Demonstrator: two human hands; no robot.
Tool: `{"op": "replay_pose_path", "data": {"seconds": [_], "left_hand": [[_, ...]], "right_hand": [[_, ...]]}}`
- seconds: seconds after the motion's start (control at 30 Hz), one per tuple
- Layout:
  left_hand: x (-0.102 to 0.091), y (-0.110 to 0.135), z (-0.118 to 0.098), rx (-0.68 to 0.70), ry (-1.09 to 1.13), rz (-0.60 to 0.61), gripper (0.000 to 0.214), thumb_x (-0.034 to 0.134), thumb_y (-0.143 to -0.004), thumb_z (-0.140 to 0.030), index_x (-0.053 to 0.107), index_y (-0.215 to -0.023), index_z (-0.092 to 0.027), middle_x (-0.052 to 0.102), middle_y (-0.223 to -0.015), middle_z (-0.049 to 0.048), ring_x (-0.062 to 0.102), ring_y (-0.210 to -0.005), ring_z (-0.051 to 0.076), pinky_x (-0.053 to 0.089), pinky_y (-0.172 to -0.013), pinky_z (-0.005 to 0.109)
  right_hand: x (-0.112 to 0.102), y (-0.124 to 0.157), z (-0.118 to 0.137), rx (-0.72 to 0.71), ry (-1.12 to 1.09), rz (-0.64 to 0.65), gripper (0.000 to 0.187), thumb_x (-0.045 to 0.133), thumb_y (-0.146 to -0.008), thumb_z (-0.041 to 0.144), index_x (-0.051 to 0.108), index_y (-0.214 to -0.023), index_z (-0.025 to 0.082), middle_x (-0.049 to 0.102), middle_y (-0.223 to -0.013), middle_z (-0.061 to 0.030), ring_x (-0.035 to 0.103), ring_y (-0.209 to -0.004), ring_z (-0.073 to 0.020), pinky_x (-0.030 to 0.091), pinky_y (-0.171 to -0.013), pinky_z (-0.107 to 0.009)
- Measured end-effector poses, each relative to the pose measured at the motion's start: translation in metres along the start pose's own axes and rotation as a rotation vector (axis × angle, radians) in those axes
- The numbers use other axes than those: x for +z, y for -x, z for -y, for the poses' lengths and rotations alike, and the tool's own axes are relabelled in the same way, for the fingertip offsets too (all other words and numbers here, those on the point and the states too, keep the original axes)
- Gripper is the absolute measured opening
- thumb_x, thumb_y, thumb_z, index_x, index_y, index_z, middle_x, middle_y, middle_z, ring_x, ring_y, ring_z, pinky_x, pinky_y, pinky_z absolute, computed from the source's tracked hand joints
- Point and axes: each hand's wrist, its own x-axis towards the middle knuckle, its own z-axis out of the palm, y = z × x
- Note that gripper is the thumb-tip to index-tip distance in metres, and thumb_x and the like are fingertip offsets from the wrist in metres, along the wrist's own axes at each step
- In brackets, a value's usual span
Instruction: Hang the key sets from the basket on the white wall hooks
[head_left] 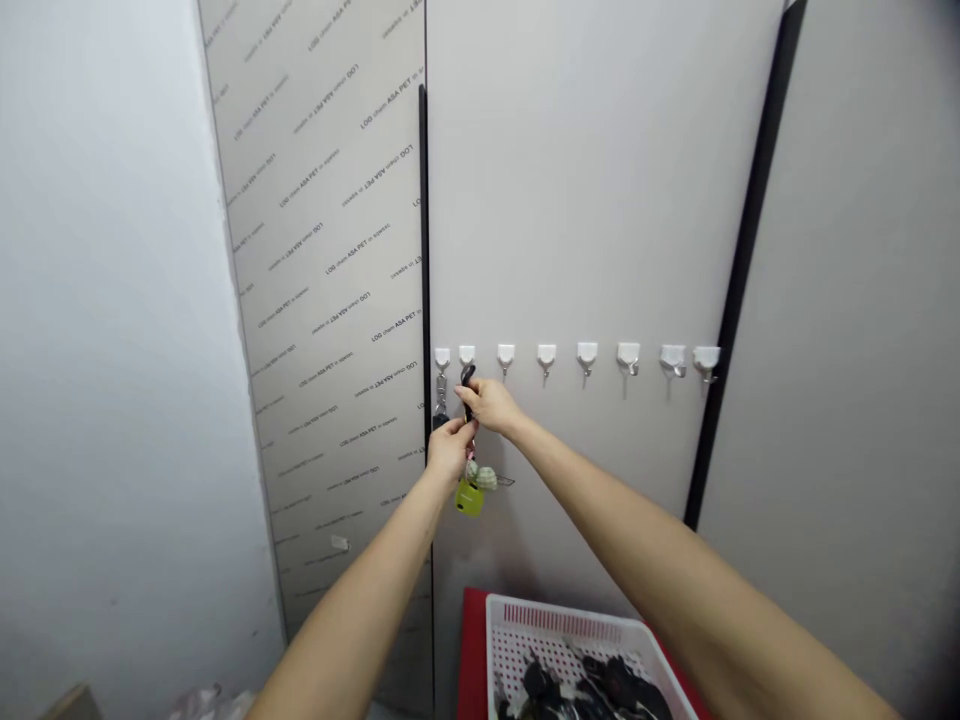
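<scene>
A keychain with a black strap (469,374), a yellow-green tag (469,498) and a pale green checked bow-like charm (481,476) hangs against the light panel. My right hand (491,403) pinches the strap near its top, just below the second white hook (467,355) from the left. Lower down, my left hand (448,447) has its fingers closed on the same keychain. Whether the strap's loop is on that hook cannot be made out. Beside it, a metal chain (441,392) with a dark piece hangs from the leftmost hook (442,357), partly behind my left hand.
Several more white hooks (587,354) run in a row to the right. Below stands a white perforated basket (562,615) holding dark items, on a red surface (472,650). A long black handle strip (424,240) edges the panel at left.
</scene>
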Motion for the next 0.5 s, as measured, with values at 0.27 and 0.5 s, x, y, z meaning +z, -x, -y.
{"op": "replay_pose_path", "data": {"seconds": [0.27, 0.5], "left_hand": [[0.005, -0.01, 0.004, -0.036, -0.084, -0.014, 0.015, 0.047, -0.058, -0.024, 0.04, -0.049, -0.014, 0.034, -0.039, -0.0072, 0.029, -0.032, 0.002, 0.023, -0.035, 0.016], [0.006, -0.02, 0.016, -0.023, -0.296, -0.026, 0.016, 0.044, -0.06, -0.017, 0.04, -0.046, -0.014, 0.037, -0.038, -0.005, 0.035, -0.034, 0.005, 0.024, -0.036, 0.017]], "right_hand": [[0.006, -0.014, -0.012, 0.13, 0.117, 0.063, 0.031, 0.035, -0.069, 0.033, 0.055, -0.06, 0.012, 0.05, -0.051, -0.0022, 0.04, -0.046, -0.0079, 0.026, -0.043, -0.019], [0.017, -0.006, -0.026, 0.188, 0.14, 0.018, 0.036, 0.035, -0.069, 0.038, 0.058, -0.077, 0.011, 0.058, -0.069, -0.0078, 0.05, -0.062, -0.0134, 0.033, -0.052, -0.021]]}}
